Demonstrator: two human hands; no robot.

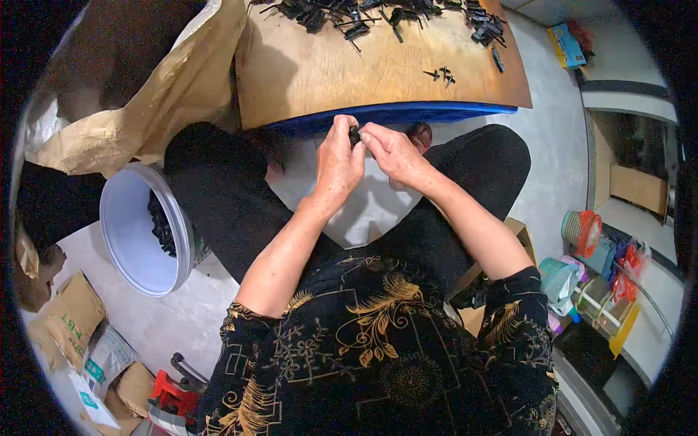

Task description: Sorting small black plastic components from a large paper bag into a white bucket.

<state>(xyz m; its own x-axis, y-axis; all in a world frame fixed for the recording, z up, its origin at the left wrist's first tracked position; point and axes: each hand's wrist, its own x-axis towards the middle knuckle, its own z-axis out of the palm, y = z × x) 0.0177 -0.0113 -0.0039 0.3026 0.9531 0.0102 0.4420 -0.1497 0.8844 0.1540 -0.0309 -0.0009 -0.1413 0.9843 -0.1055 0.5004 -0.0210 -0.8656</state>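
My left hand [338, 161] and my right hand [391, 152] meet just below the near edge of a low wooden board [363, 69]. Together their fingertips pinch a small black part [355, 136]. Most of the part is hidden by the fingers. A heap of similar small black parts [378, 14] lies along the far side of the board. A few loose black pieces [440, 74] lie nearer to me on the wood. My knees in black trousers sit either side of the hands.
A white bucket [127, 240] with black parts inside stands at my left knee. A large brown paper sack [145, 87] sits behind it. Paper bags and a red tool [171, 396] lie at lower left. Coloured baskets and containers [589, 269] stand at right.
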